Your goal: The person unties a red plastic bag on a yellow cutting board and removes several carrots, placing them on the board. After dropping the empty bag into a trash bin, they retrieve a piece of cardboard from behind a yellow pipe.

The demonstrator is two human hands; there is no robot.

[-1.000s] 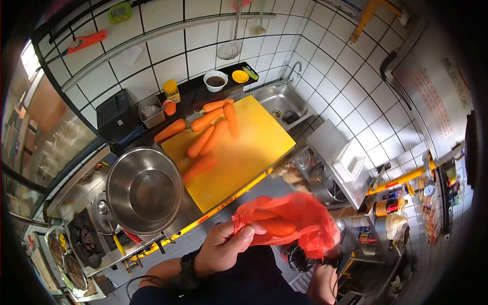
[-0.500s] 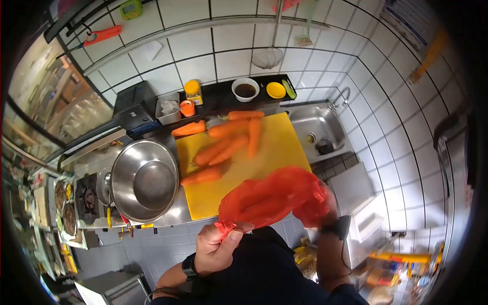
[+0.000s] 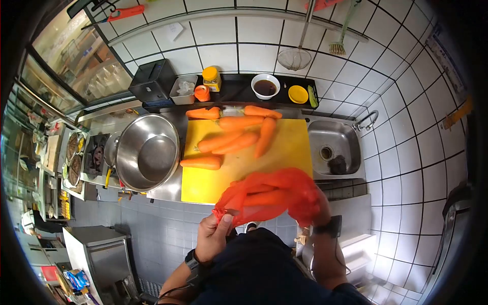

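My left hand (image 3: 212,235) pinches the gathered end of a red mesh bag (image 3: 254,184) at the near edge of a yellow cutting board (image 3: 287,152). Orange carrots (image 3: 268,197) show through the mesh. At the bag's right end is my right hand (image 3: 321,212); red mesh covers its fingers, so their grip is hidden. Farther back lie several loose carrots (image 3: 239,122), most on the board and some across its far edge. One carrot (image 3: 202,162) sits apart at the board's left edge.
A large steel bowl (image 3: 147,152) stands left of the board, and a steel sink (image 3: 348,147) is to the right. Behind, a black shelf (image 3: 231,91) holds a white bowl of dark liquid (image 3: 265,87), a yellow-lidded jar (image 3: 211,79) and a yellow dish (image 3: 298,94).
The view has shifted, and the board and loose carrots appear sharper. Both hands remain at the two ends of the mesh bag, and carrots inside it show more clearly.
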